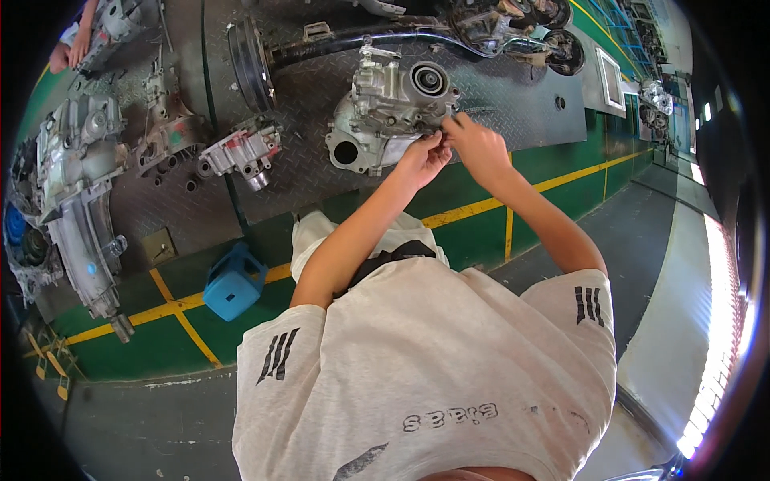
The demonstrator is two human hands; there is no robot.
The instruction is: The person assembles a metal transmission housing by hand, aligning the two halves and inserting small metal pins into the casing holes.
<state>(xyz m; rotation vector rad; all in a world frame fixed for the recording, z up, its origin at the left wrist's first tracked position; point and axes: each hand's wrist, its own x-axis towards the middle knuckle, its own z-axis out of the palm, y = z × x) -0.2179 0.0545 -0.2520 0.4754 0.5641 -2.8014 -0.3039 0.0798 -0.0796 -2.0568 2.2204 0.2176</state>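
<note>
A silver cast-metal gearbox housing (385, 104) stands in front of me on the dark tread-plate surface (301, 136). Its face has a round bearing opening with a dark centre, and a dark round hole shows at its lower left. My left hand (425, 158) is at the housing's near right edge, its fingertips pinched together. Right beside it my right hand (477, 148) bends over the same corner with curled fingers, the two sets of fingertips almost touching. Whatever lies between them is too small or hidden to make out.
A smaller housing with red marks (245, 152), a bell-shaped housing (172, 132) and a large gearbox (80, 156) lie to the left. Behind runs an axle (353, 40) with a drum (251, 64). A blue stool (234, 280) stands below. Another person's hand (79, 46) shows at upper left.
</note>
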